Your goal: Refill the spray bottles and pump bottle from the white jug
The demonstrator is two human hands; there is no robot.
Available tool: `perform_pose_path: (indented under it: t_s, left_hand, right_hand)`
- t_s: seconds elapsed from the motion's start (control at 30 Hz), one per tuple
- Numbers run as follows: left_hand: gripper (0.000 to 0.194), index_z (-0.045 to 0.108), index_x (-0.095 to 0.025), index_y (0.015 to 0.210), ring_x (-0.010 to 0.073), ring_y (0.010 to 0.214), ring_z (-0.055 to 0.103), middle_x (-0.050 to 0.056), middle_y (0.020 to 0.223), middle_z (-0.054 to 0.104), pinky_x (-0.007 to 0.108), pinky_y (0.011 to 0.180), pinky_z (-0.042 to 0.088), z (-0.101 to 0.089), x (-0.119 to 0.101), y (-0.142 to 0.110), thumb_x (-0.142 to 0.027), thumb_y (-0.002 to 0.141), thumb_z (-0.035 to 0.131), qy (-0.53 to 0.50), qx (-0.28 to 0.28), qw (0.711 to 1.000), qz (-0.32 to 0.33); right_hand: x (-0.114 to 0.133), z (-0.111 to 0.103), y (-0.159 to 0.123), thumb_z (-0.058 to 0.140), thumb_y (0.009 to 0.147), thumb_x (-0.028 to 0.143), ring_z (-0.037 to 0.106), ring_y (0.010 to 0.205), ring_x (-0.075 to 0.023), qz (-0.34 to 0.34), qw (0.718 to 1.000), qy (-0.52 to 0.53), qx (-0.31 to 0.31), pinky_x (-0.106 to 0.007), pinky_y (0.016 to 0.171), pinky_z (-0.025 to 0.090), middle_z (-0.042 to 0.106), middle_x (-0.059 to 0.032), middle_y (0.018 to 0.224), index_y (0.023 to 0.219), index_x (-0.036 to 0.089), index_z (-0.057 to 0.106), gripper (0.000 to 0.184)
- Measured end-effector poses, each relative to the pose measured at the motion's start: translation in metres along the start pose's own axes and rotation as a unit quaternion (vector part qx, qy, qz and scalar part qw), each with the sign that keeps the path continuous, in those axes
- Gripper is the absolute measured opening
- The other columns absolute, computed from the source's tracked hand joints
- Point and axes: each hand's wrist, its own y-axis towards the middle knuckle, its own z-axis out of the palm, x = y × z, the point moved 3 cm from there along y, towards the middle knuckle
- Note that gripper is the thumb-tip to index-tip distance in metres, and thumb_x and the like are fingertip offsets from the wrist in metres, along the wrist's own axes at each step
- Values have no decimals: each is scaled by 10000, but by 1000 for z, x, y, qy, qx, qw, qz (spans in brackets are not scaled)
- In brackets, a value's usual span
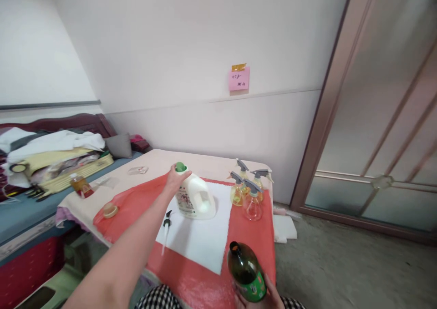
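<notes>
My left hand (176, 180) reaches out over the table, its fingers closed round the top of a large white plastic jug (196, 196) at the green cap (180, 167). The jug has a side handle and a printed label, and stands on a white sheet (205, 245). Low in view, my right hand (269, 295) grips a dark green bottle (243, 267) with a green label. That bottle leans, and its mouth is uncapped. Left of the jug, a pump head (166, 222) with a dark top and pale tube lies on the sheet.
Several clear spray bottles (252, 206) with grey trigger heads stand at the table's right. Red plastic (136, 193) covers part of the tabletop and bears a round tan lid (109, 210). Farther left are an amber bottle (82, 187) and a bed piled with cloth (58, 143).
</notes>
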Motion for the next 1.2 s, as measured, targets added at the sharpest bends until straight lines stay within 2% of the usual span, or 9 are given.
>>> perform_pose_path:
  t_s: [0.13,0.33,0.5,0.6,0.77,0.93,1.03,1.13,1.2]
  left_hand:
    - [535,535,-175,1095,228,907,644,63,947,677,338,837,469,8,-20,-11,-379,655,762,33,-1,999,-22]
    - [495,537,-187,1059,206,833,629,30,899,660,305,761,463,-14,-46,-77,-423,671,735,33,1,999,1]
    - [452,528,-203,1041,199,800,631,16,862,657,306,754,463,-24,-45,-120,-426,697,718,19,1,1000,-2]
    - [430,511,-217,1050,201,842,629,18,891,659,309,790,458,-28,-39,-128,-445,731,687,1,-13,1000,-8]
    - [442,511,-216,1047,212,851,626,21,888,654,319,796,457,-36,-33,-120,-441,715,697,-23,-26,999,-17]
    - [500,522,-202,1100,215,855,642,33,903,670,329,803,474,-32,-31,-107,-406,694,730,-47,8,999,-15]
    - [650,491,-199,1219,239,998,644,83,1098,668,352,882,474,-33,-33,-108,-385,661,768,-65,31,997,-6]
    - [826,377,-196,1368,274,1287,493,153,1397,506,382,1025,412,-42,-24,-131,-371,664,773,-80,17,997,-1]
    - [767,337,-174,1402,286,1360,416,189,1453,437,418,1066,386,-47,-3,-164,-412,761,685,-88,-3,996,-10]
  right_hand:
    - [0,16,-9,825,640,487,698,901,-262,-4,1000,21,-1,-386,862,496,767,-93,969,933,228,757,397]
    - [0,27,-19,749,718,526,690,882,-238,-36,999,35,-9,-370,820,512,753,-106,1029,1043,188,722,469]
    - [-1,31,-23,701,763,535,694,830,-235,-48,999,13,-18,-360,773,523,757,-124,976,1015,161,717,452]
    - [2,36,-29,704,771,499,692,773,-231,-46,999,-1,-29,-353,743,525,763,-102,925,988,179,721,388]
    - [17,52,-45,708,749,526,692,753,-242,-60,996,-37,-54,-345,696,530,759,-110,876,946,171,718,407]
    - [34,98,-51,714,751,493,697,769,-245,-101,988,-109,-54,-334,669,535,751,-125,888,981,164,685,402]
    - [42,141,-47,677,787,478,699,742,-225,-137,970,-193,-59,-306,638,531,751,-98,865,997,195,654,353]
    - [47,184,-35,685,788,455,693,695,-206,-154,956,-242,-57,-281,580,515,750,-56,871,1062,239,629,352]
    - [49,208,-23,700,778,445,686,683,-194,-163,947,-269,-58,-270,559,504,744,-31,873,1073,256,626,358]
